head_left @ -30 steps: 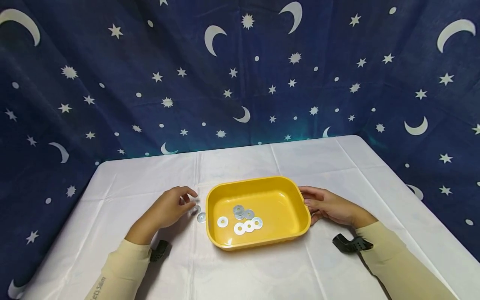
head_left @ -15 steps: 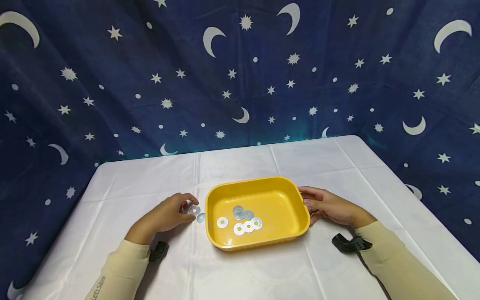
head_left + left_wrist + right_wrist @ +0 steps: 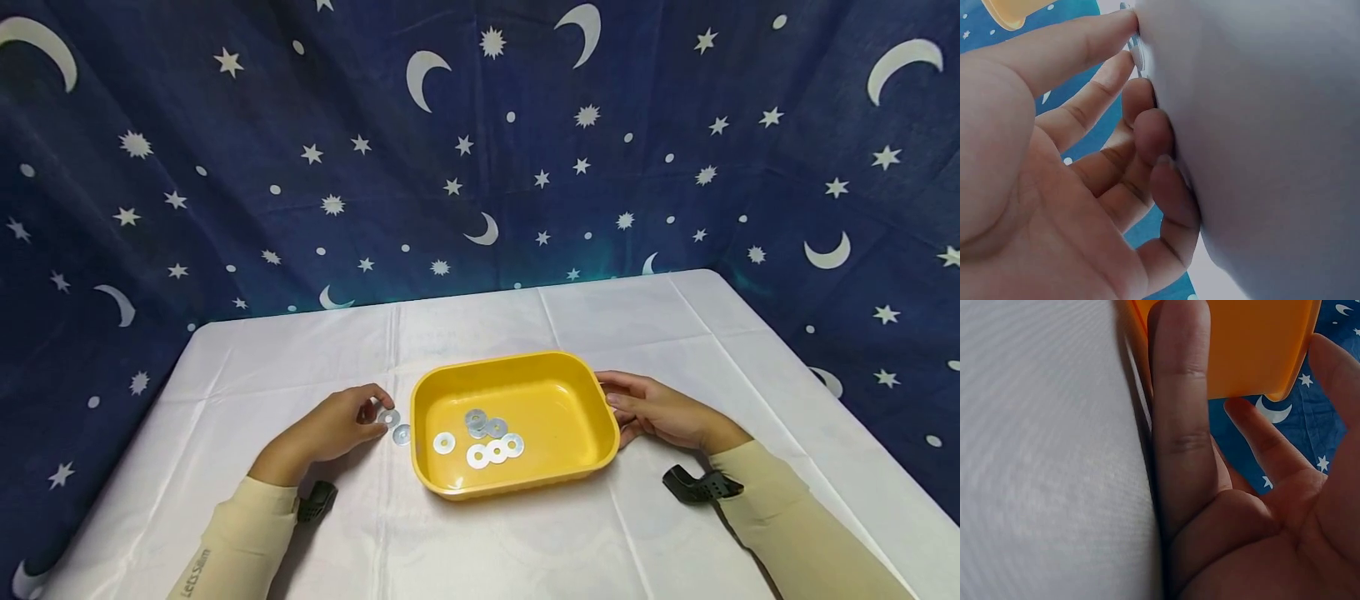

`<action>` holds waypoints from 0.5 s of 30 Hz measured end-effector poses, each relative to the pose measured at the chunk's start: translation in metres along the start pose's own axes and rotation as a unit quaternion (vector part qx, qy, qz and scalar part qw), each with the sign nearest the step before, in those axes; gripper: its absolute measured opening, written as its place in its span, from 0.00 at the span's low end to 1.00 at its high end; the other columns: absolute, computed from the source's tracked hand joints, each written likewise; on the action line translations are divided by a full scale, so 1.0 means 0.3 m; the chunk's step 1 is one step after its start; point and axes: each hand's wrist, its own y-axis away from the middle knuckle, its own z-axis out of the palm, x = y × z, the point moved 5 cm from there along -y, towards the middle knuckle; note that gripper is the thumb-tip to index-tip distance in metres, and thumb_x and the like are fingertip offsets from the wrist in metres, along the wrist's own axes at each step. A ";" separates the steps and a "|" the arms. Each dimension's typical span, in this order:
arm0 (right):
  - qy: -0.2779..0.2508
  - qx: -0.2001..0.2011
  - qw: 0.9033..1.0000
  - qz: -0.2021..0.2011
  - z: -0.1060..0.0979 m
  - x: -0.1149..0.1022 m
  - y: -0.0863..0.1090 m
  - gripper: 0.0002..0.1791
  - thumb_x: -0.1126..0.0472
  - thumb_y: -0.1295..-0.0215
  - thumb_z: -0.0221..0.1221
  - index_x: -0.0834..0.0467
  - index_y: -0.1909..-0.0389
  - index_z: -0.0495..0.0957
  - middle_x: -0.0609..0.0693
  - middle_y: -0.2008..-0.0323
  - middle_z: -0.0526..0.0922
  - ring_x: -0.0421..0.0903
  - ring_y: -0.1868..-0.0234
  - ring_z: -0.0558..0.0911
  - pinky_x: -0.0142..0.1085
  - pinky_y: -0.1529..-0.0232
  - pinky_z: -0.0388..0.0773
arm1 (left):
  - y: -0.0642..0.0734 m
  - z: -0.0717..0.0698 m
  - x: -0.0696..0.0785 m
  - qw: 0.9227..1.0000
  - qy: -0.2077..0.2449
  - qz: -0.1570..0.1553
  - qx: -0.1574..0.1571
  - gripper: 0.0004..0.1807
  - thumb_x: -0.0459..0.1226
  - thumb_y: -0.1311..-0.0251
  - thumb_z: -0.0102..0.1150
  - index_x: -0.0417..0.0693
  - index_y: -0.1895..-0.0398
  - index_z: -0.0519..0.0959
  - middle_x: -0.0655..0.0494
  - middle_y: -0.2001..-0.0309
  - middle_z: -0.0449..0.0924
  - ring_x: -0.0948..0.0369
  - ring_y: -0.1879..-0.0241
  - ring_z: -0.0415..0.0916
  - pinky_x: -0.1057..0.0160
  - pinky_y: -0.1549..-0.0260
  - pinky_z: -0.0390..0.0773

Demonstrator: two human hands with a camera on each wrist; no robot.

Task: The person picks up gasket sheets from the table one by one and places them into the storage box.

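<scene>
A flat metal washer (image 3: 388,418) lies on the white cloth left of the yellow tray (image 3: 517,490). My left hand (image 3: 341,423) holds this washer between index finger and thumb, low against the cloth. In the left wrist view the fingertips (image 3: 1154,134) rest along the cloth, with washer edges (image 3: 1137,57) partly hidden behind them. A second washer (image 3: 402,435) lies beside the tray's left wall. My right hand (image 3: 660,410) rests at the tray's right end, thumb at the rim and fingers extended along the outer wall. Several washers (image 3: 444,442) lie inside the tray, some overlapping.
The table (image 3: 510,550) is covered with a creased white cloth. A dark blue curtain (image 3: 300,225) with moons and stars hangs behind and at the sides. Black camera mounts (image 3: 693,486) sit under both wrists.
My left hand has lowered over the outer washer, thumb and index finger coming to either side of it. The right hand and the tray have stayed in place.
</scene>
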 end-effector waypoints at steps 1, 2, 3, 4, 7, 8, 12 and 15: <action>-0.001 0.000 1.000 0.001 0.000 0.000 0.000 0.33 0.55 0.19 0.45 0.64 0.22 0.48 0.56 0.31 0.72 0.51 0.50 0.87 0.48 0.55 0.85 | 0.000 0.000 0.000 1.000 0.001 0.000 0.000 0.14 0.35 0.41 0.68 0.51 0.53 0.78 0.55 0.69 0.74 0.60 0.69 0.69 0.61 0.64 0.72; -0.001 0.000 1.000 0.001 0.000 0.000 0.000 0.33 0.55 0.19 0.45 0.64 0.22 0.48 0.55 0.31 0.72 0.51 0.50 0.87 0.48 0.55 0.85 | 0.000 0.001 -0.001 1.000 0.002 0.000 0.000 0.14 0.34 0.41 0.68 0.51 0.53 0.78 0.55 0.69 0.74 0.60 0.69 0.69 0.61 0.64 0.72; -0.002 0.000 1.000 0.001 0.000 0.000 0.000 0.33 0.55 0.19 0.45 0.64 0.23 0.48 0.54 0.31 0.73 0.51 0.50 0.87 0.47 0.55 0.85 | 0.000 0.001 -0.001 1.000 0.002 0.000 -0.001 0.14 0.34 0.41 0.68 0.51 0.53 0.78 0.55 0.69 0.74 0.60 0.69 0.69 0.61 0.64 0.72; -0.003 -0.001 1.000 0.000 0.000 0.000 0.000 0.32 0.55 0.19 0.45 0.64 0.23 0.48 0.53 0.32 0.73 0.51 0.50 0.87 0.47 0.55 0.85 | 0.001 0.001 -0.002 1.000 0.003 0.000 -0.002 0.14 0.34 0.41 0.68 0.51 0.53 0.78 0.55 0.69 0.74 0.60 0.69 0.69 0.61 0.64 0.71; -0.010 -0.005 1.000 -0.003 -0.001 0.001 0.000 0.32 0.55 0.19 0.44 0.64 0.23 0.48 0.50 0.33 0.75 0.50 0.50 0.87 0.47 0.55 0.85 | 0.002 0.000 -0.002 1.000 0.005 -0.001 -0.002 0.14 0.34 0.42 0.68 0.51 0.53 0.77 0.55 0.69 0.73 0.60 0.69 0.69 0.61 0.65 0.71; -0.012 -0.005 1.000 -0.003 -0.002 0.002 0.000 0.32 0.55 0.19 0.44 0.64 0.23 0.48 0.49 0.33 0.75 0.50 0.50 0.87 0.47 0.55 0.85 | 0.002 0.000 -0.002 1.000 0.006 -0.002 -0.002 0.14 0.34 0.42 0.68 0.51 0.53 0.77 0.55 0.69 0.73 0.60 0.70 0.69 0.61 0.65 0.71; -0.018 -0.007 1.000 -0.004 -0.005 0.006 0.000 0.31 0.55 0.19 0.44 0.63 0.23 0.49 0.47 0.34 0.76 0.50 0.49 0.87 0.47 0.55 0.85 | 0.002 -0.004 0.002 1.000 0.005 0.001 -0.002 0.15 0.35 0.42 0.69 0.50 0.54 0.76 0.55 0.69 0.73 0.60 0.70 0.68 0.62 0.66 0.70; -0.019 -0.008 1.000 -0.002 -0.006 0.008 -0.002 0.32 0.55 0.19 0.44 0.63 0.23 0.48 0.47 0.35 0.77 0.50 0.49 0.87 0.47 0.55 0.85 | 0.003 -0.003 -0.003 1.000 0.008 -0.004 -0.002 0.15 0.35 0.42 0.69 0.49 0.54 0.75 0.55 0.69 0.73 0.60 0.70 0.68 0.62 0.66 0.70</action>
